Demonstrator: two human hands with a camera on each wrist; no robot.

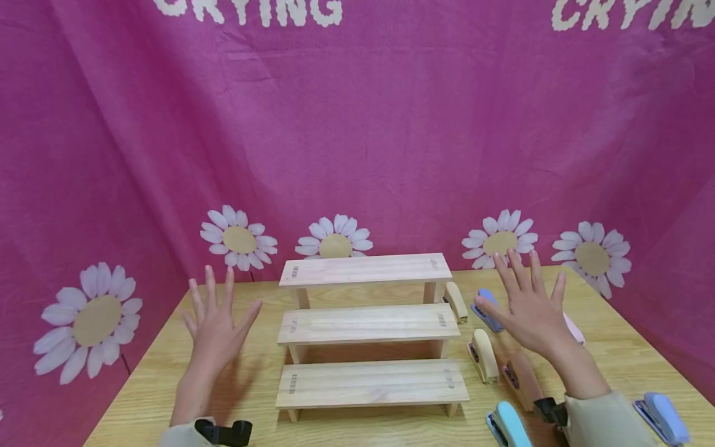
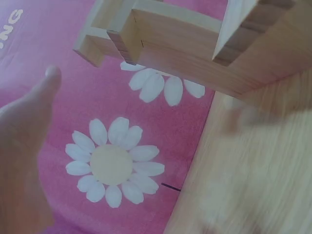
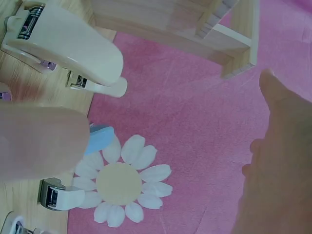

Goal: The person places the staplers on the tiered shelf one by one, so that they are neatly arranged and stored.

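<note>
My left hand (image 1: 216, 333) is raised over the table to the left of a three-step wooden rack (image 1: 373, 324), fingers spread and holding nothing. On the rack's other side my right hand (image 1: 532, 315) hovers with its fingers spread over a group of staplers. Closest to the rack are two cream staplers (image 1: 483, 355). A blue stapler (image 1: 488, 310) lies by the right thumb, while a pink stapler (image 1: 573, 328) is partly hidden behind that hand. Below the palm sits a peach-brown stapler (image 1: 522, 380), and nearer the front a teal stapler (image 1: 511, 424). The rack's steps bear nothing.
A periwinkle stapler (image 1: 663, 417) lies apart near the right table edge. The light wooden table (image 1: 151, 372) meets a pink cloth (image 1: 368, 136) with daisies, which hangs behind and at both sides. Each wrist wears a black camera strap (image 1: 223, 432).
</note>
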